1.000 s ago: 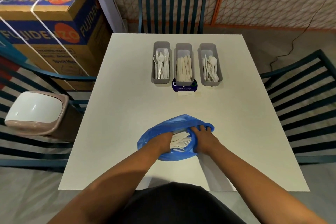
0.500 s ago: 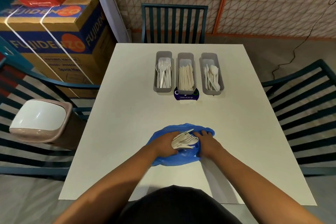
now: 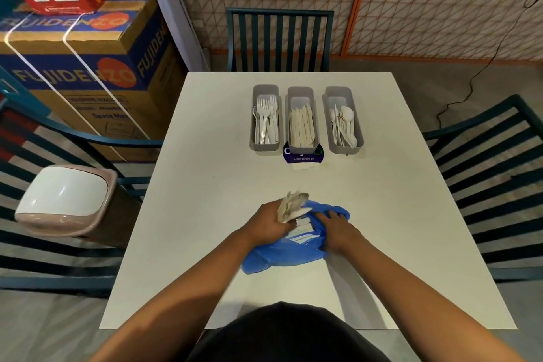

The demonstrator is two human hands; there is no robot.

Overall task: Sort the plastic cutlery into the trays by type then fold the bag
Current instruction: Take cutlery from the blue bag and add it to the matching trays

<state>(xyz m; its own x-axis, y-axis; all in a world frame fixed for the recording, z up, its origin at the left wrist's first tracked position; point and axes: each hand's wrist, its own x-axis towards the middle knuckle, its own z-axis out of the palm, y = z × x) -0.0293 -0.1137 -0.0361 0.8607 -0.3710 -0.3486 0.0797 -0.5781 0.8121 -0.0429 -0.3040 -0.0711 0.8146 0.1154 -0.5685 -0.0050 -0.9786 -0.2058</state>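
Note:
A crumpled blue plastic bag lies on the white table in front of me. My left hand grips a bunch of white plastic cutlery, its heads lifted clear of the bag's mouth and its handles still lying in the opening. My right hand presses and holds the bag's right edge. Three grey trays stand side by side further back: the left tray holds forks, the middle tray holds knives, the right tray holds spoons.
A dark round sticker sits under the middle tray's near end. Teal slatted chairs stand at the far end, left and right. A lidded bin and stacked cardboard boxes are at the left.
My left hand has closed on the cutlery bunch and drawn it up and forward out of the bag's mouth. The bag has flattened and slid toward me. The right hand stays on the bag.

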